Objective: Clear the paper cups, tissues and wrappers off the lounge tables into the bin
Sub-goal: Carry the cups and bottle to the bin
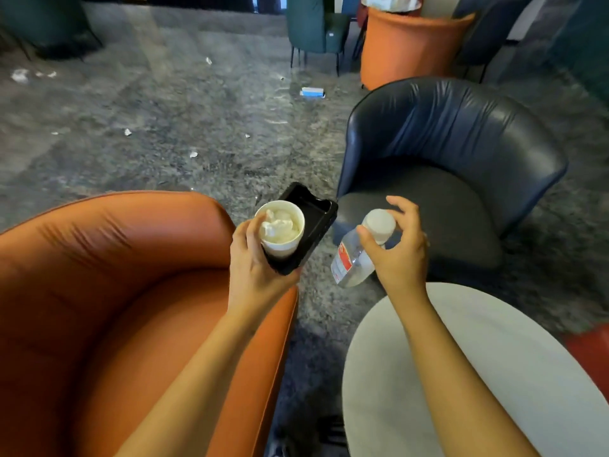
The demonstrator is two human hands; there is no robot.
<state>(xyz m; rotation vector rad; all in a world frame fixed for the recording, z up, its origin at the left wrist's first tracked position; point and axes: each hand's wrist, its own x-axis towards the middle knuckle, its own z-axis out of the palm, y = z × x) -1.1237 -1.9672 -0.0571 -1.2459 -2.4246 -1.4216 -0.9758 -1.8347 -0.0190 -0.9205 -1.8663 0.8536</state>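
Observation:
My left hand (253, 268) grips a black plastic tray (316, 216) with a white paper cup (283, 239) standing in it. Crumpled tissue (275, 225) fills the cup. My right hand (400, 255) holds a clear plastic bottle (351, 258) near its white cap (379, 224); the bottle hangs tilted with a red and white label. Both hands are above the carpet between two armchairs. A round white lounge table (494, 374) lies at the lower right under my right forearm.
An orange armchair (99, 291) is at the left, a dark blue armchair (454, 159) at the right. Scraps of paper (19, 75) and a blue-white box (312, 92) lie on the grey carpet. Another orange chair (405, 51) and dark chairs stand at the back.

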